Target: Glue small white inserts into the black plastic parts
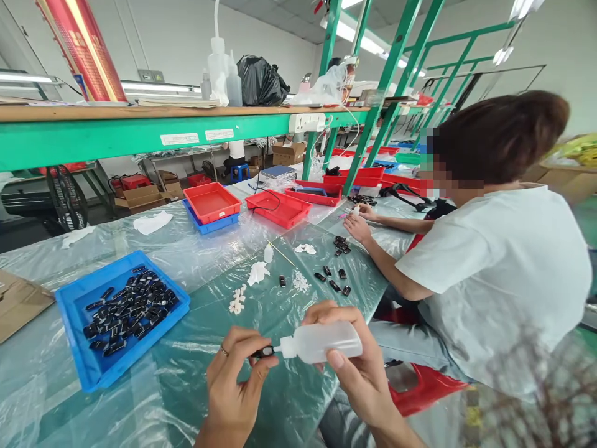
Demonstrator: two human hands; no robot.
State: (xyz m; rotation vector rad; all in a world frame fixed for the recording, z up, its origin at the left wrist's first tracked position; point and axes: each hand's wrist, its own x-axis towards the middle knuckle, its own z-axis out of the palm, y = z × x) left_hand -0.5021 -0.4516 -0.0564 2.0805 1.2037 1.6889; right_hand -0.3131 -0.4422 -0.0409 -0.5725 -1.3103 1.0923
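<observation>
Between the thumb and fingers of my left hand (237, 379) is a small black glossy part (263, 352) with a pale oval spot on it. My right hand (364, 367) is wrapped round a translucent white squeeze bottle (321, 342), tipped on its side. Its nozzle points left and meets or nearly meets the black part; I cannot tell whether they touch. Past my hands, a single black part (282, 281) lies on the plastic-covered table, among small white pieces (237, 300), a pile of tiny clear bits (301, 282) and a crumpled white tissue (258, 272).
A blue tray (180, 305) at left holds many black parts. Red trays (275, 208) stand farther back, near a small bottle (268, 253) and a thin yellow stick (281, 254). A co-worker (499, 267) sits at right, near several black parts (334, 285). A green shelf beam (140, 140) crosses above.
</observation>
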